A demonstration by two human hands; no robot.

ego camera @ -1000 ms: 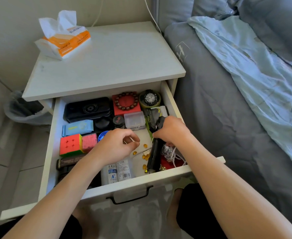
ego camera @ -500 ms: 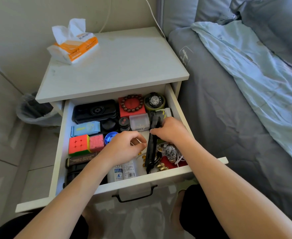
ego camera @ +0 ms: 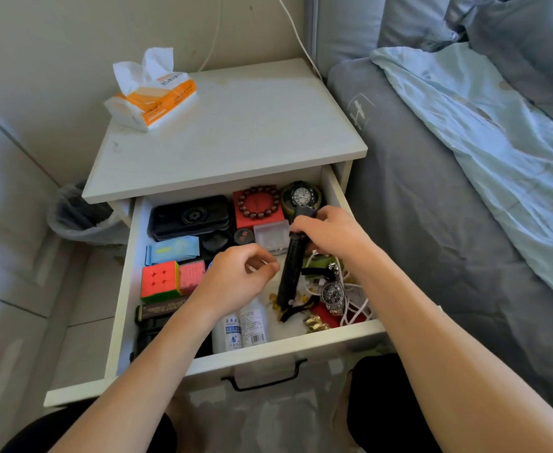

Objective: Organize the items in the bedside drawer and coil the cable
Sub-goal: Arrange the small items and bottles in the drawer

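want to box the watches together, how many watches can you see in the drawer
2. One dark watch sits on a round green case in the drawer's back right corner. One silver metal watch lies near the front right among the white cable. Others may be hidden under the hands.

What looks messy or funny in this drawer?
The right front corner of the drawer is a jumble: a white cable lies loose and tangled around a silver watch, with small gold bits scattered nearby. The left side looks neatly packed. The right hand holds a black flashlight.
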